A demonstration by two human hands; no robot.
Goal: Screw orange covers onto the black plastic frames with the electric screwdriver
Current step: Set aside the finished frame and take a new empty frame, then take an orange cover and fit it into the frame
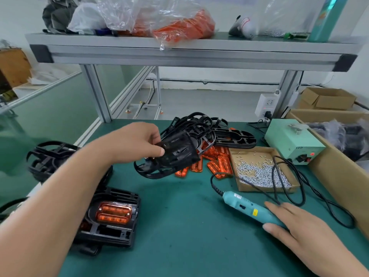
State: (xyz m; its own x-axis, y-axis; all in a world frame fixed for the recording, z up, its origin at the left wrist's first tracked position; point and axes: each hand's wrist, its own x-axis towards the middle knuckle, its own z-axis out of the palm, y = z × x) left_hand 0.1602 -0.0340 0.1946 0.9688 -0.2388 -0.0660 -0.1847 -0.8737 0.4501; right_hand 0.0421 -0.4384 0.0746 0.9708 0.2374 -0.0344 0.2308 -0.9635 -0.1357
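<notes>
We work at a green mat (179, 236) under an aluminium shelf (179, 50). Our left hand (139, 140), reached forward, pinches a black frame (177, 156) held above the mat. Our right hand (295, 222) clasps the screwdriver (247, 206) between thumb and fingers, low on the mat. Orange covers (217, 162) and a box of screws (261, 170) lie behind it.

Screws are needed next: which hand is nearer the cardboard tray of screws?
Right. The right hand holds the electric screwdriver just in front of the screw tray; the left hand grips a black frame farther left, beyond the orange covers.
</notes>
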